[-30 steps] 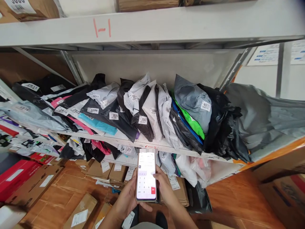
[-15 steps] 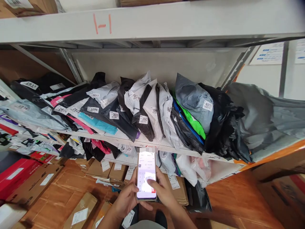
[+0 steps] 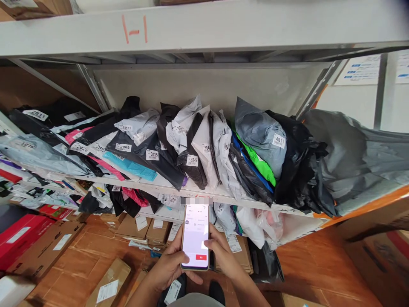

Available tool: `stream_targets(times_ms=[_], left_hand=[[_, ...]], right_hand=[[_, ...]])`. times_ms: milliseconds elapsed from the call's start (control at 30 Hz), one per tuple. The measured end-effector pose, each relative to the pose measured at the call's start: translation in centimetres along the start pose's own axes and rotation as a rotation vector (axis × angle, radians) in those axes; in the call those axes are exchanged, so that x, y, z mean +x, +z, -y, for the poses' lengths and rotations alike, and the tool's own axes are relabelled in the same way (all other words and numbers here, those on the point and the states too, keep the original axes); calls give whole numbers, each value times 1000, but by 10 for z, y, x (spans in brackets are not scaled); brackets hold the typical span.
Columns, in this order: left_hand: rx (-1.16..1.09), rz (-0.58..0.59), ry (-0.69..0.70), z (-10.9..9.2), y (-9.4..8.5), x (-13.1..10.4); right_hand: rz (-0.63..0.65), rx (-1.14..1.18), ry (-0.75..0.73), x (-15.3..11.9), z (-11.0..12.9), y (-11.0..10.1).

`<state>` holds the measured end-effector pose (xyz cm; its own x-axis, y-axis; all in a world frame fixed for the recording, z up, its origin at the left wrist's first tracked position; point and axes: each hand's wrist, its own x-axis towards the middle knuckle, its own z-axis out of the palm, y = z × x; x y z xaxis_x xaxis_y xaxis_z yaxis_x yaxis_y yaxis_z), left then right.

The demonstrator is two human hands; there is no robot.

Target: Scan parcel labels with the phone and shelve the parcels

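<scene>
A smartphone (image 3: 195,238) with a lit screen is held upright between both hands, below the shelf edge. A red button shows near the bottom of its screen. My left hand (image 3: 172,262) grips the phone's lower left side, its thumb at the bottom left corner of the screen. My right hand (image 3: 220,251) holds the right side, the thumb at the screen's right edge. The fingers behind the phone are mostly hidden. Beyond it, a black parcel bag labelled 3043 (image 3: 193,172) and a grey one labelled 4011 (image 3: 260,132) lie on the shelf.
The white shelf (image 3: 166,184) bears several labelled plastic parcel bags in a row. A beam marked 1-1 (image 3: 204,34) crosses above. Below, a lower shelf holds more bags. Cardboard boxes (image 3: 110,283) and a red box (image 3: 19,230) stand on the brown floor.
The number keypad on the phone's screen has gone, leaving a plain area with a red button. My right thumb has moved from mid-screen to the right edge.
</scene>
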<state>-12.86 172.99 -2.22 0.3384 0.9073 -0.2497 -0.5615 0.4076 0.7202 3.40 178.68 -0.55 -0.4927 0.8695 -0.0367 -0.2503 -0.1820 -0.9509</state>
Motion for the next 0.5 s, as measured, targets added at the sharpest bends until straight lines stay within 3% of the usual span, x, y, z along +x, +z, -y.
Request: stream_targets(times_ms=[233, 433, 500], left_hand=[[-114, 200, 55, -4, -3, 5], [-126, 258, 73, -8, -5, 8], [-135, 290, 90, -10, -6, 11]], right_hand=[[-109, -50, 4, 3, -4, 6], [75, 35, -41, 1, -13, -2], [43, 95, -13, 0, -15, -1]])
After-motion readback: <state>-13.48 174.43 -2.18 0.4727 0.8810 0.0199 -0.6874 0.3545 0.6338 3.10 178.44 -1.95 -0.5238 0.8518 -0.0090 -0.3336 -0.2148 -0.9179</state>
